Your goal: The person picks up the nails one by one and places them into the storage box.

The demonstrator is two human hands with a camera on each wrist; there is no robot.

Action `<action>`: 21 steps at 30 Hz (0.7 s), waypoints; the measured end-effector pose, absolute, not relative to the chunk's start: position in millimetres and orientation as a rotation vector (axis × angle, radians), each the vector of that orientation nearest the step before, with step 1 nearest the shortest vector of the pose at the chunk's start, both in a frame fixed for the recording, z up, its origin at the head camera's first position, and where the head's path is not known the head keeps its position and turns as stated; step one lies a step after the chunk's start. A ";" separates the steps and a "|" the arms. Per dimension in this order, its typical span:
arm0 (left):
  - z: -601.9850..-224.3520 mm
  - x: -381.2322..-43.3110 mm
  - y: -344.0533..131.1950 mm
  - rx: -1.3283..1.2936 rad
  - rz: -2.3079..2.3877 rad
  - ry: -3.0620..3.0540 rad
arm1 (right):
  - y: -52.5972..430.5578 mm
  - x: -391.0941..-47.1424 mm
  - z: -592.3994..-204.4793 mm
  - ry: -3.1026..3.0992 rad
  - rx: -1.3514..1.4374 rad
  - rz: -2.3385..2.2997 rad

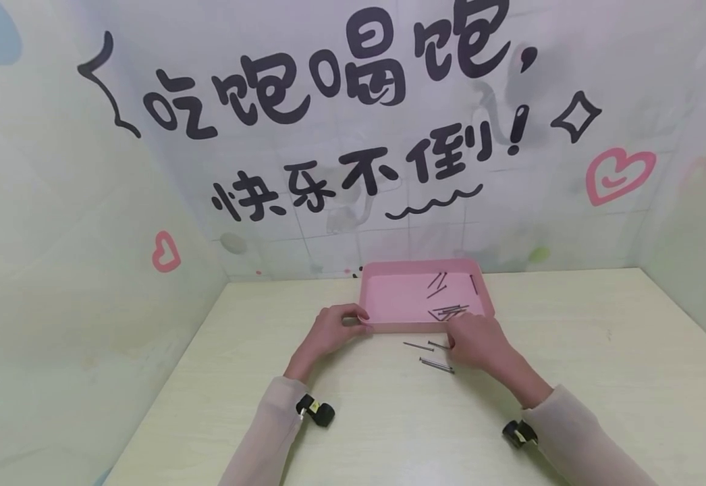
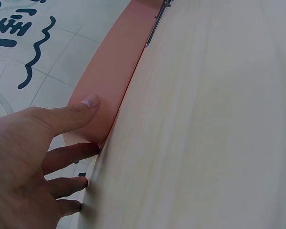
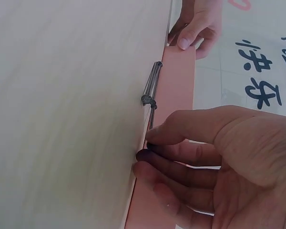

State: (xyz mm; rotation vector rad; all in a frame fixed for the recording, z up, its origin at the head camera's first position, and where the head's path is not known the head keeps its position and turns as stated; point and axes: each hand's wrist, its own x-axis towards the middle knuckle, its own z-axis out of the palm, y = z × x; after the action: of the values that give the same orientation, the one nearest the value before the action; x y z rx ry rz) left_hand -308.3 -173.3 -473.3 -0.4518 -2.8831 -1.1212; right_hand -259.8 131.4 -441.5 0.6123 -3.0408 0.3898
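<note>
At the back of the table stands a shallow pink tray [image 1: 410, 328] with several nails [image 1: 448, 309] inside. My left hand [image 1: 335, 329] grips its front left corner; in the left wrist view the thumb [image 2: 83, 114] lies against the tray's wall [image 2: 112, 71], with the index fingertip low at the corner. In front of the tray, several loose nails [image 1: 435, 365] lie on the table. There my right hand [image 1: 477, 341] has curled fingers, thumb and index finger pinching the end of a nail [image 3: 153, 117] close by the front wall. The hand hides the pinched end.
The pale wooden table [image 1: 377, 418] meets a printed backdrop [image 1: 268, 250] right behind the tray. Each sleeve has a small black camera [image 1: 322, 413] strapped at the wrist. More nails [image 3: 152, 78] lie close along the tray's front wall.
</note>
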 end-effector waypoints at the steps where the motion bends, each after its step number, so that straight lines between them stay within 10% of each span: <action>1: -473.2 -308.1 -173.3 -0.452 -1.122 -2.883 | 131.9 -259.6 -441.5 -3.027 0.614 0.402; 21: -473.9 -308.1 -174.2 -0.464 -1.126 -2.869 | 135.2 -262.7 -438.7 -2.941 0.620 0.478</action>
State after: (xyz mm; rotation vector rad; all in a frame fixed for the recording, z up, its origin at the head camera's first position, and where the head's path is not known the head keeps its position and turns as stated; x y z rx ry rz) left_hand -308.1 -174.2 -473.9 -0.4639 -2.8693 -1.1255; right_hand -262.7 135.2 -438.7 0.6197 -2.9412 0.4783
